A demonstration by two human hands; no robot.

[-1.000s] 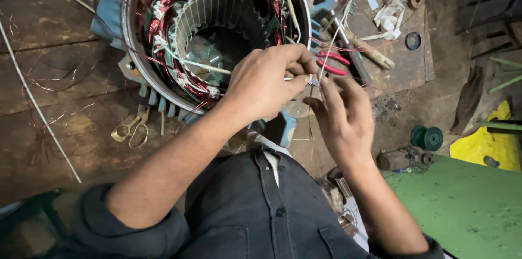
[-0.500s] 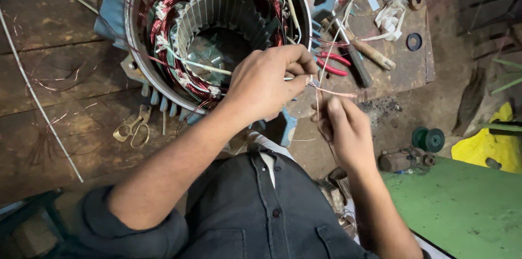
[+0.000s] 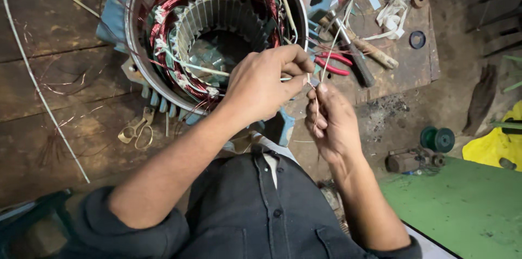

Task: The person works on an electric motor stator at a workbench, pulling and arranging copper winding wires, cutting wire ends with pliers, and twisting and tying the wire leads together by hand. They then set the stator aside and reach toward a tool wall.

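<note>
left hand [image 3: 261, 82]: fingers pinched, forearm raised | right hand [image 3: 331, 120]: fingers curled, thumb up, close beside

The big round motor shell [image 3: 217, 36] sits on the wooden floor [image 3: 65, 90]. The left hand [image 3: 261, 82] is at its near rim, and the right hand [image 3: 331, 120] is just beside it, to the right. Scissors [image 3: 136, 131] lie left of the hands. Pliers [image 3: 331, 64] and a hammer [image 3: 359, 47] lie right of the shell.
</note>
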